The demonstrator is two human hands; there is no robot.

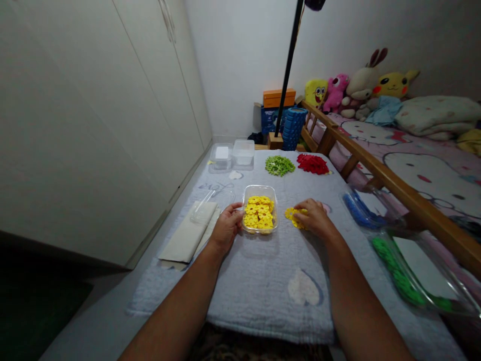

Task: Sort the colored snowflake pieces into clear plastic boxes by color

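The clear plastic tub (277,213) is sitting just above the middle of the frame, and yellow flower-shaped pieces (258,213) are filling it in a loose layer. The left hand (226,228) is resting against the tub's left wall, its fingers gently curved with the tips touching the plastic rather than wrapping round it, seemingly bracing the tub so it is not sliding on the soft cloth. Just right of the tub, the right hand (314,216) is lying palm-down over a small loose pile of yellow pieces (292,215), fingers bent onto it; whether they are pinching any pieces is hidden. A clear lid (205,208) is lying left of the tub, partly over a folded cloth (186,238). Further up the frame, a green pile (279,165) and a red pile (312,164) are lying apart by colour, with two empty tubs (243,152) to their left. Everything is lying on a pale blue blanket (270,281). At the right edge, bags of blue pieces (358,210) and green pieces (398,271) are lying beside a wooden bed rail (394,183).
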